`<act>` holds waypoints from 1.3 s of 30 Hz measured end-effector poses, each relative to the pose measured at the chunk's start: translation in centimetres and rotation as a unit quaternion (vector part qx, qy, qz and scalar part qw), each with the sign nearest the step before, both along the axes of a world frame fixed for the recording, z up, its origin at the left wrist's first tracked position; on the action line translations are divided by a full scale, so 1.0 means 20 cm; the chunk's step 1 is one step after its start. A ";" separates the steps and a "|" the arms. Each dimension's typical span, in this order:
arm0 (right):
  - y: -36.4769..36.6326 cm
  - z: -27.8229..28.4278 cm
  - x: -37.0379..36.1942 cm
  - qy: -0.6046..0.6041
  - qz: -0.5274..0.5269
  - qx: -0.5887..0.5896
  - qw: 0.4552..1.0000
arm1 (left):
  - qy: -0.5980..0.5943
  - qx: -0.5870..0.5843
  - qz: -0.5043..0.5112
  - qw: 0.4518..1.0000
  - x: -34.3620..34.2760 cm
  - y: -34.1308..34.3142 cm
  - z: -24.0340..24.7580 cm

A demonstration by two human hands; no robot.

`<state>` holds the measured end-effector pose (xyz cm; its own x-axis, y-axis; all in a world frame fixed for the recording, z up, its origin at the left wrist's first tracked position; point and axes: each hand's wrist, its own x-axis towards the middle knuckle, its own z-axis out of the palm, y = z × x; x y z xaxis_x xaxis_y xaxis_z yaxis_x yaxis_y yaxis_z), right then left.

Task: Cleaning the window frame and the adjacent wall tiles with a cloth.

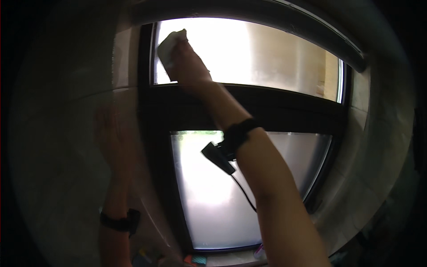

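Note:
My right hand (190, 64) reaches up to the left part of the bright upper window pane (275, 53). Its fingers are closed on a pale, folded cloth (167, 51), which lies against the glass near the dark frame. Dim and somewhat blurred, my left hand (111, 133) is raised at the tiled wall (66, 120) left of the window. Its fingers appear stretched upward, with nothing visible in them. Each wrist bears a black strap with a small device; a cable hangs from the one on the right.
Below the dark crossbar (249, 102) is a frosted lower pane (209, 200). A dark horizontal bar (249, 20) runs above the window. On the sill at the bottom are an orange and teal item (195, 259) and a pinkish item (259, 252), partly hidden.

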<state>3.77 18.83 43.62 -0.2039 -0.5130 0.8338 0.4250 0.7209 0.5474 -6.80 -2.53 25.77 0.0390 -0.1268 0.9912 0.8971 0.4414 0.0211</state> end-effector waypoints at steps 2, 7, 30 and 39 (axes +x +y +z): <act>-0.16 -0.13 0.01 -0.124 -0.021 -0.056 0.990 | -0.007 -0.010 0.018 1.000 -0.03 -0.08 -0.03; -0.07 -0.17 0.36 -0.149 -0.021 -0.098 0.984 | -0.014 -0.004 0.013 1.000 0.13 -0.17 -0.02; 1.00 -0.20 1.64 0.255 -0.157 -0.350 0.888 | -0.016 0.024 0.038 0.999 0.06 -0.13 -0.04; 0.04 0.00 0.27 -0.170 0.234 -0.265 0.920 | -0.054 -0.004 0.055 0.997 0.21 -0.27 -0.03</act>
